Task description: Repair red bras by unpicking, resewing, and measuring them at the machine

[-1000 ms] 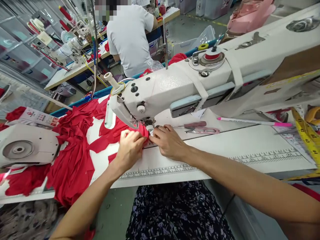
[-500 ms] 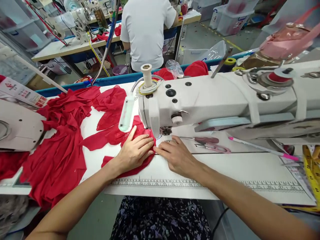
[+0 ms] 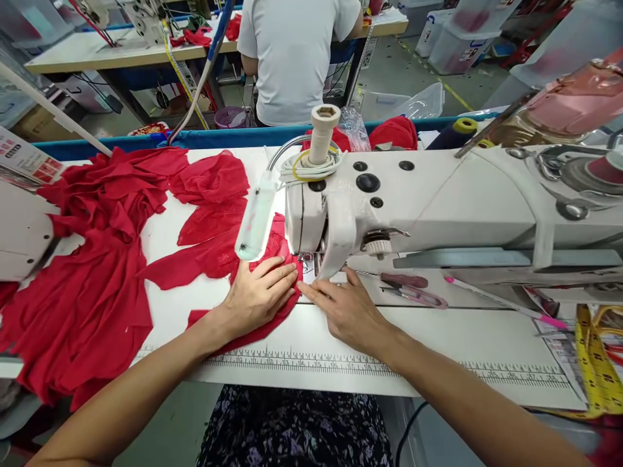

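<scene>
Red fabric [image 3: 265, 329] lies under the needle area of a white sewing machine [image 3: 438, 201]. My left hand [image 3: 257, 292] rests flat on it, fingers stretched toward the presser foot [image 3: 311, 263]. Just right of the foot, my right hand [image 3: 343, 305] lies palm down, its index fingertip touching the fabric's right edge and its other fingers partly behind the machine head. Neither hand grips anything visible. A pale green lamp [image 3: 256, 224] hangs above my left fingertips.
More red fabric [image 3: 97, 279] is heaped at the left. Small scissors [image 3: 413, 297], a pink-capped pen [image 3: 506, 301] and a yellow tape measure [image 3: 596, 363] lie at the right. A ruler strip [image 3: 341, 364] runs along the front edge. A seated person [image 3: 294, 58] is beyond the table.
The camera view has shifted closer to the machine head. My hands stay close to the presser foot, almost in the same pose.
</scene>
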Demonstrator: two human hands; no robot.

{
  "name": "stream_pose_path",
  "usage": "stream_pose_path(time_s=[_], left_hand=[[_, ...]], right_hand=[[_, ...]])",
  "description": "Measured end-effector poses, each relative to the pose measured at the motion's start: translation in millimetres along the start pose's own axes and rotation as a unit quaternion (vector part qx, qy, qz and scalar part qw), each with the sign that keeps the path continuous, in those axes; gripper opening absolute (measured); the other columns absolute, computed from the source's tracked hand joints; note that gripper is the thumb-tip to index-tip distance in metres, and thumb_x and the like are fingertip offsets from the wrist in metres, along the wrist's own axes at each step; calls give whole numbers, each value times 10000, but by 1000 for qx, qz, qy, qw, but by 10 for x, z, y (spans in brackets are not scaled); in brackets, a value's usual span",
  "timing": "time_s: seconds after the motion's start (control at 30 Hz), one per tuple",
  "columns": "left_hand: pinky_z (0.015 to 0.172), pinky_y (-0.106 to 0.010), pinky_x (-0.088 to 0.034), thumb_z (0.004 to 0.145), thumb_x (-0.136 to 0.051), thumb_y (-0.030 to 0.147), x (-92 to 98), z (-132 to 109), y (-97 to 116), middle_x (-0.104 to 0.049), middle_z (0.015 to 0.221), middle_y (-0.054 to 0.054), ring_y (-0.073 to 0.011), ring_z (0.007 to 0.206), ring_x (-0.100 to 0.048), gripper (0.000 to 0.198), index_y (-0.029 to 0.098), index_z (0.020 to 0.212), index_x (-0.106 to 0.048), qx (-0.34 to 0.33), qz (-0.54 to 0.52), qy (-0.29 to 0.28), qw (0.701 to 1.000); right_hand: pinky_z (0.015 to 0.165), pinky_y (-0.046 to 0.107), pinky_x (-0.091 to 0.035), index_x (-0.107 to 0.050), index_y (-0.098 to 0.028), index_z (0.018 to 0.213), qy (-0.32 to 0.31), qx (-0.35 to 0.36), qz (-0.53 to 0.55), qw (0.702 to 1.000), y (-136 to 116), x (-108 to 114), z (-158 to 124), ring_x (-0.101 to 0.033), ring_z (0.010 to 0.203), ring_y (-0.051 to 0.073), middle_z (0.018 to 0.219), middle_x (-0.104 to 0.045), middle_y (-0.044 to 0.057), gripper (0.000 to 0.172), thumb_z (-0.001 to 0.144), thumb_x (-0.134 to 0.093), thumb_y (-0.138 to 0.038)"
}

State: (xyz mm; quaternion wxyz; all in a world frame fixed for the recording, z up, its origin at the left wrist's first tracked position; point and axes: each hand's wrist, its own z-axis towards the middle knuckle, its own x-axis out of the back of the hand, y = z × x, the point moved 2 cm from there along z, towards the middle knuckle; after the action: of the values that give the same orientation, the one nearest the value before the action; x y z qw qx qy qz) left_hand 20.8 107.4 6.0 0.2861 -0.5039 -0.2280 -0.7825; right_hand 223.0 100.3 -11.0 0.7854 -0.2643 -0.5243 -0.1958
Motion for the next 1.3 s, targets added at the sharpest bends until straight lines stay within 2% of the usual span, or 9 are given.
stream_pose_path(time_s=[0.27,0.47,0.6,0.7,0.87,1.0,1.1,1.17,1.3], left_hand=[[877,-511,-476,946,-535,170,-82,-33,1,-714,1194,-130,-321,1151,-636,256,156,1169,-659,14,-4,-20,1000],[903,-531,-480,949,-509,151,-72,30,6,-694,1243,-116,-318,1135,-633,255,149,1149,-668,20,19,-29,999],[835,-481,-509,937,-483,123,-72,78,-7,-711,1191,-134,-316,1100,-645,301,136,1177,-663,23,38,-43,998],[836,-485,-513,928,-492,137,-90,85,-29,-719,1163,-140,-325,1106,-640,309,136,1185,-665,28,31,-48,998],[846,-472,-516,920,-508,134,-104,75,-9,-711,1184,-133,-318,1116,-635,312,137,1192,-661,29,31,-40,998],[840,-444,-517,920,-493,106,-75,101,7,-725,1123,-144,-308,1107,-639,309,110,1188,-646,22,57,-18,998],[819,-406,-518,939,-446,89,-68,142,-16,-733,1060,-130,-296,1097,-640,287,100,1150,-640,14,75,-17,997],[786,-380,-519,958,-441,111,-78,166,-41,-736,1008,-116,-286,1074,-646,252,111,1113,-640,20,71,-13,997],[733,-357,-510,979,-450,160,-126,185,-67,-734,933,-107,-278,1038,-654,202,137,1043,-641,44,62,-12,997]], right_hand=[[988,429,-289,-577,-130,1307,-7,-17,-3,1000,13,-5,-7,-523,788,202,822,-687,43,614,744,-429,65],[1008,449,-288,-570,-140,1333,-3,-26,-12,1000,33,-11,8,-532,846,225,804,-682,47,632,740,-451,43],[1023,450,-286,-562,-175,1351,-1,-40,-27,999,47,-27,17,-525,906,239,832,-683,48,662,738,-444,46],[1027,445,-272,-582,-168,1327,5,-42,-35,999,47,-38,16,-520,902,236,816,-673,41,647,728,-459,45],[1036,437,-268,-617,-187,1287,-3,-50,-43,998,57,-38,11,-512,918,240,893,-686,55,635,710,-490,43],[1042,429,-268,-637,-179,1265,4,-49,-53,997,64,-26,20,-502,908,242,861,-672,60,623,702,-492,44],[1035,432,-267,-670,-179,1202,-3,-58,-54,997,71,-30,26,-488,889,246,817,-648,63,588,686,-498,43],[1029,438,-267,-706,-197,1086,-7,-65,-52,997,79,-32,27,-473,870,245,805,-633,66,509,685,-503,40],[1021,440,-278,-701,-200,880,-3,-69,-44,997,102,-35,26,-455,862,236,883,-637,80,351,711,-500,32]])
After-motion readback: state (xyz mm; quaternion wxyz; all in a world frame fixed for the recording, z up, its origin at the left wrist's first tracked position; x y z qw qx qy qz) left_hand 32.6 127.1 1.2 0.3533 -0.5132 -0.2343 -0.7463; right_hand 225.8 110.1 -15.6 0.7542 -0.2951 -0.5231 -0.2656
